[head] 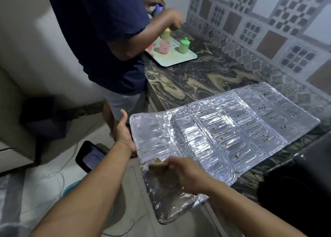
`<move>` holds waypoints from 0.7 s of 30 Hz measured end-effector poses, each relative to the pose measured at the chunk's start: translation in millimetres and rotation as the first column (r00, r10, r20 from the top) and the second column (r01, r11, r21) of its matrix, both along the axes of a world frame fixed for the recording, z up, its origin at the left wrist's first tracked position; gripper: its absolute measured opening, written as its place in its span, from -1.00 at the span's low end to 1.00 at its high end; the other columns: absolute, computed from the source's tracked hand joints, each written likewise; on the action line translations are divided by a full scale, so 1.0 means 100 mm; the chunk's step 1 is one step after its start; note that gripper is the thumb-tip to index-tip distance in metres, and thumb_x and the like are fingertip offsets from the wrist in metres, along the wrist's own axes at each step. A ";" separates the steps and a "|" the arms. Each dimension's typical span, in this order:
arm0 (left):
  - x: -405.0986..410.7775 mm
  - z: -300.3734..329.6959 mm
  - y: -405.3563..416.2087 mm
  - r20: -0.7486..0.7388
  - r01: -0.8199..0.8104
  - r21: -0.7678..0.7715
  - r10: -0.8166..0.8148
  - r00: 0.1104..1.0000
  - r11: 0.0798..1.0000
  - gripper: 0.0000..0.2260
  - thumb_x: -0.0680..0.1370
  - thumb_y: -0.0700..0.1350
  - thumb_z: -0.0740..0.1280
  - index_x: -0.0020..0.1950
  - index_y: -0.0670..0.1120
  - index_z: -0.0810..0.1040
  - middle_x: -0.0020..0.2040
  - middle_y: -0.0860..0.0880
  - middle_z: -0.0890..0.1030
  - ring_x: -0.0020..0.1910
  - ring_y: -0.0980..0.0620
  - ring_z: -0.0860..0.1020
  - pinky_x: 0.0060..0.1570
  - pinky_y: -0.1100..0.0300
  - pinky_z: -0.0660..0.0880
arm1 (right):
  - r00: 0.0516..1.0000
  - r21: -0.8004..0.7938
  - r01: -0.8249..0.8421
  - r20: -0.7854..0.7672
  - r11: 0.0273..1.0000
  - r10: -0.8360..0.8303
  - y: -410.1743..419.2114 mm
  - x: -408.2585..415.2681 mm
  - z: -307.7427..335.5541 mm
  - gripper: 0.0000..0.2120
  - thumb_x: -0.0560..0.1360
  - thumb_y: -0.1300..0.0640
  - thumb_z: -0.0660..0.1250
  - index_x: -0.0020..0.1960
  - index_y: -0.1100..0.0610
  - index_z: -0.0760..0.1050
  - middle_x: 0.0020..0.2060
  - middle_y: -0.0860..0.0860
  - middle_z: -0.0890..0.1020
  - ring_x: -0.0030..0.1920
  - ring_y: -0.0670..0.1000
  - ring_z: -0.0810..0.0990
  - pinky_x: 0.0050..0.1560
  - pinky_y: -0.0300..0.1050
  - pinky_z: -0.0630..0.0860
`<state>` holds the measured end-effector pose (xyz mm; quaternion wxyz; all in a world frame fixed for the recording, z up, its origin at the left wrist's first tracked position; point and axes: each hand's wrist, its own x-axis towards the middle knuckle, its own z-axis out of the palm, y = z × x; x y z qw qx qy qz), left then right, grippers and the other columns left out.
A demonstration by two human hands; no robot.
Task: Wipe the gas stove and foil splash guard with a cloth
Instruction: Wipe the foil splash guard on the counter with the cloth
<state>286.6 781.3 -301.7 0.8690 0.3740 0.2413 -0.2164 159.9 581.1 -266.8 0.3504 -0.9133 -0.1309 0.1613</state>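
Lying flat across the marbled surface (206, 72), the foil splash guard (223, 129) is overhanging the near edge, its folded panels spread open and flecked with small brown crumbs.

- Left hand (124, 134): gripping the guard's left edge, thumb up, fingers going under the foil.
- Right hand (186, 172): clenching a bunched tan cloth (158, 163) and pressing it onto the guard's near panel; blurred.
- Gas stove (295, 183): dark body sitting at the right edge of the head view, just beside the guard; detail is too dim to tell.
- White tray (172, 57): resting farther back on the surface, carrying green (184, 46), pink (164, 47) and yellow (166, 34) containers.
- Second person in a navy shirt (100, 30): standing at the tray, one hand over the yellow container.
- Phone (90, 156): showing below the left forearm, cables trailing on the floor.
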 end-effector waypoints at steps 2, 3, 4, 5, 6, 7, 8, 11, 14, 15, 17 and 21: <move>0.04 0.00 0.04 0.019 0.043 0.072 -0.045 0.999 0.996 -0.03 0.18 0.48 0.33 0.36 -0.20 0.49 0.28 -0.28 0.55 0.28 -0.33 0.49 0.33 -0.29 0.33 | 0.978 0.171 0.189 0.059 0.967 -0.202 -0.21 0.10 0.11 -0.76 0.49 0.15 0.18 0.05 0.03 0.58 -0.13 -0.05 0.65 -0.09 -0.14 0.58 -0.04 -0.22 0.51; 0.13 -0.12 0.07 0.017 0.049 0.128 -0.052 0.998 0.990 -0.01 0.16 0.49 0.35 0.37 -0.18 0.47 0.29 -0.27 0.54 0.28 -0.32 0.50 0.32 -0.29 0.35 | 0.947 0.284 0.284 0.065 0.916 -0.314 -0.32 0.18 0.18 -0.78 0.50 0.19 0.19 0.04 0.06 0.58 -0.13 -0.04 0.65 -0.11 -0.18 0.57 -0.06 -0.22 0.50; 0.20 -0.19 0.10 -0.040 0.036 0.242 -0.027 0.999 0.970 0.02 0.11 0.52 0.39 0.38 -0.12 0.46 0.31 -0.21 0.54 0.26 -0.31 0.51 0.27 -0.28 0.40 | 0.908 0.361 0.377 0.036 0.853 -0.417 -0.43 0.27 0.21 -0.81 0.55 0.22 0.21 0.03 0.09 0.57 -0.14 -0.03 0.63 -0.15 -0.18 0.55 -0.12 -0.23 0.47; 0.27 -0.26 0.11 -0.104 0.024 0.363 0.015 0.994 0.932 0.03 0.06 0.53 0.43 0.36 -0.06 0.46 0.31 -0.14 0.54 0.22 -0.28 0.54 0.20 -0.25 0.46 | 0.873 0.409 0.454 -0.028 0.791 -0.487 -0.52 0.33 0.28 -0.83 0.59 0.25 0.20 0.03 0.11 0.57 -0.15 0.00 0.61 -0.18 -0.15 0.54 -0.16 -0.23 0.46; 0.34 -0.40 0.14 -0.130 -0.016 0.512 0.097 0.987 0.859 -0.04 0.07 0.51 0.45 0.29 -0.06 0.49 0.27 -0.08 0.56 0.17 -0.23 0.56 0.14 -0.18 0.50 | 0.840 0.433 0.517 -0.091 0.739 -0.534 -0.61 0.40 0.29 -0.82 0.61 0.25 0.19 0.03 0.11 0.56 -0.16 0.03 0.60 -0.19 -0.12 0.54 -0.18 -0.22 0.46; 0.34 -0.41 0.14 -0.067 -0.083 0.665 0.171 0.983 0.742 -0.17 0.15 0.45 0.46 0.20 -0.09 0.52 0.19 -0.06 0.59 0.12 -0.18 0.58 0.11 -0.10 0.53 | 0.810 0.403 0.566 -0.108 0.719 -0.576 -0.71 0.46 0.27 -0.84 0.61 0.24 0.21 0.05 0.10 0.56 -0.14 0.05 0.60 -0.16 -0.07 0.56 -0.16 -0.18 0.46; 0.29 -0.36 0.11 -0.011 -0.099 0.799 0.180 0.984 0.593 -0.30 0.21 0.39 0.43 0.12 -0.08 0.53 0.11 -0.06 0.61 0.06 -0.17 0.59 0.09 -0.04 0.54 | 0.771 0.308 0.618 -0.056 0.724 -0.634 -0.81 0.52 0.22 -0.84 0.60 0.20 0.24 0.13 0.10 0.55 -0.08 0.07 0.61 -0.09 -0.01 0.57 -0.10 -0.14 0.46; 0.08 -0.05 -0.11 0.150 -0.150 0.977 0.008 0.989 0.154 -0.49 0.31 0.23 0.36 0.16 -0.01 0.49 0.17 -0.09 0.54 0.14 -0.20 0.54 0.16 -0.10 0.47 | 0.613 -0.077 0.786 0.219 0.613 -0.759 -1.01 0.49 0.14 -0.59 0.57 0.16 0.28 0.40 0.12 0.38 0.23 0.15 0.50 0.19 0.16 0.52 0.15 0.00 0.43; 0.00 0.07 -0.48 0.279 -0.275 0.960 -0.320 0.906 0.058 -0.70 0.45 -0.08 0.36 0.17 -0.08 0.56 0.22 -0.09 0.51 0.22 -0.14 0.44 0.26 -0.03 0.38 | 0.717 -0.160 0.667 0.405 0.728 -0.568 -0.95 0.30 0.10 -0.58 0.56 0.16 0.26 0.41 0.16 0.36 0.28 0.15 0.46 0.25 0.16 0.44 0.18 0.00 0.39; -0.03 0.09 -0.62 0.298 -0.302 0.951 -0.419 0.858 0.057 -0.74 0.47 -0.15 0.33 0.15 -0.10 0.58 0.21 -0.10 0.52 0.21 -0.12 0.43 0.26 -0.01 0.37 | 0.804 -0.221 0.540 0.420 0.812 -0.421 -0.89 0.24 0.06 -0.59 0.57 0.12 0.24 0.40 0.16 0.38 0.31 0.15 0.46 0.27 0.17 0.42 0.22 0.01 0.38; -0.11 0.09 -0.91 0.271 -0.314 0.949 -0.603 0.750 0.035 -0.75 0.51 -0.22 0.27 0.16 -0.10 0.58 0.24 -0.09 0.52 0.23 -0.08 0.42 0.30 0.00 0.33 | 0.920 -0.384 0.295 0.363 0.875 -0.151 -0.84 0.19 -0.12 -0.56 0.62 -0.01 0.08 0.44 0.13 0.35 0.41 0.16 0.40 0.41 0.19 0.33 0.39 0.08 0.29; -0.14 -0.01 -1.29 0.134 -0.249 0.968 -0.799 0.587 -0.021 -0.70 0.56 -0.23 0.18 0.27 -0.10 0.50 0.40 -0.10 0.42 0.42 -0.08 0.29 0.46 -0.10 0.14 | 0.976 -0.561 0.182 0.205 0.808 -0.078 -0.89 0.17 -0.33 -0.27 0.54 -0.26 -0.41 0.58 0.07 -0.02 0.57 0.09 0.00 0.57 0.13 -0.07 0.50 -0.04 -0.27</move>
